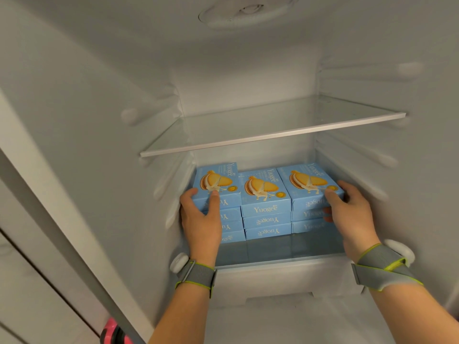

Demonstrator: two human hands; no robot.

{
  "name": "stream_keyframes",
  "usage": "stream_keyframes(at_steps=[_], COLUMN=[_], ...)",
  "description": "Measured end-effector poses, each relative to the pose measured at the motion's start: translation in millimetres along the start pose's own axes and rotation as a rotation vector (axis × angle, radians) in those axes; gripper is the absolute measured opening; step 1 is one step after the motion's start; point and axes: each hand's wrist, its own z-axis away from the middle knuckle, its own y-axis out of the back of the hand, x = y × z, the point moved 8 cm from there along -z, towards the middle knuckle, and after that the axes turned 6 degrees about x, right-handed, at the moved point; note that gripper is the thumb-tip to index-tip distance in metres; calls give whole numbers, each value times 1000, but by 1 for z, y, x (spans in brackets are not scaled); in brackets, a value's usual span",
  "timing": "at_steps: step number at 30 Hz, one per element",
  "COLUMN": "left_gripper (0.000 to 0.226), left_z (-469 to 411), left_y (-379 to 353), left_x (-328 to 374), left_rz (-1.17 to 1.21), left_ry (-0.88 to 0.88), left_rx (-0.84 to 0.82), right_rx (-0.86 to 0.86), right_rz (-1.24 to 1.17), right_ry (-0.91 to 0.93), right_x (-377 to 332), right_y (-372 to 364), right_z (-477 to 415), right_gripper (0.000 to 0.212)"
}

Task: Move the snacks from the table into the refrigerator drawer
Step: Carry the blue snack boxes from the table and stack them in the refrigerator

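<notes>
Snack boxes (265, 192) lie flat in three stacks straight ahead under the glass shelf (273, 135), narrow fronts toward the person. The left hand (201, 219) grips the left stack's top box with its thumb on the lid, and the right hand (347, 212) grips the right stack's likewise; the middle stack stands between them. The table is out of view, and whether the boxes rest inside the drawer (285, 276) or on a cover over it is unclear.

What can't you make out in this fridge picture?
In the head view:
Lower part of the left stack: mostly behind the left hand.
Lower right ends of the right stack: behind the right hand.
A pink object, bottom left: cut off by the frame.
Small print on the middle stack: too small.
</notes>
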Motion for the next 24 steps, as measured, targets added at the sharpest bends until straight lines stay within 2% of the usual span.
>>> stream_keyframes(at_steps=[15,21,24], left_gripper=[54,53,63], left_z=[5,8,23], left_y=[1,6,14], left_x=[7,10,1], left_rz=[-16,-41,-5], left_ry=[24,9,18], left_rx=[-26,-44,-33], right_rx=[-35,-55,-46], right_rz=[57,12,-9], right_ry=[-42,-59,-56], right_x=[0,3,4], right_y=[-3,5,18], right_z=[4,19,35], right_gripper=[36,33,41])
